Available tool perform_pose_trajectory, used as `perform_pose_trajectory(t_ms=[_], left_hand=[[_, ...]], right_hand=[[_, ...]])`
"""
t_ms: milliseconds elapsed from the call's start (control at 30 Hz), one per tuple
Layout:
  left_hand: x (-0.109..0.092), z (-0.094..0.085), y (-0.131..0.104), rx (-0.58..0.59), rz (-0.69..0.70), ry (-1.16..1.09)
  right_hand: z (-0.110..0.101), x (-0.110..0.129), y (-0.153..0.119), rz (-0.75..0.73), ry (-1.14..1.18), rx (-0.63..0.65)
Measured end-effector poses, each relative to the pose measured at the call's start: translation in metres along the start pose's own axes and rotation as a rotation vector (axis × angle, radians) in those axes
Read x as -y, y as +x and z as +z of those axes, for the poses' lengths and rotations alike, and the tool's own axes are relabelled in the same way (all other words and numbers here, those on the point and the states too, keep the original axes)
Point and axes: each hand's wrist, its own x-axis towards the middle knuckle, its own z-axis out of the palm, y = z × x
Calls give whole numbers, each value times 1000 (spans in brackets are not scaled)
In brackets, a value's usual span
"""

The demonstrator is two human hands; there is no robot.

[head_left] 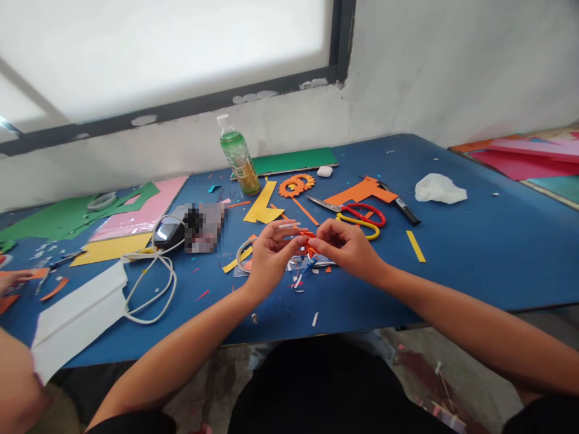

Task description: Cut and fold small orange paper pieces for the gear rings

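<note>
In front of me, above the blue table, my left hand (270,256) and my right hand (350,248) meet around a small orange paper piece (309,240). Both pinch it between thumb and fingers, and much of it is hidden by them. A thin white strip (289,225) shows at the fingers of my left hand. Just beyond my right hand lie scissors (362,218) with one red and one yellow handle. Orange gear-shaped cutouts (296,185) and a yellow paper piece (266,205) lie behind my hands. Scraps and a blue-tipped item (311,263) sit below them.
A drink bottle (239,158) stands at the back by a green board (294,160). To the right are a black marker (407,211) and a crumpled white sheet (439,188). A white cable (169,289) and white paper (84,313) lie left, near another person's hand (13,280).
</note>
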Motion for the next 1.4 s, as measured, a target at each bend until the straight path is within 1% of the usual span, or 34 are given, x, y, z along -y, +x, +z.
perform_pose_trajectory(t_ms=[300, 500, 667, 1400], left_hand=[[2, -1, 0, -4, -4, 34], [2, -1, 0, -17, -9, 7], [1, 0, -1, -2, -7, -14], [2, 1, 0, -25, 35, 15]], right_hand=[[-1, -3, -4, -176, -253, -74], [-1, -3, -4, -240, -316, -90], [-2, -4, -4, -249, -349, -89], [-1, -6, -4, -233, -422, -77]])
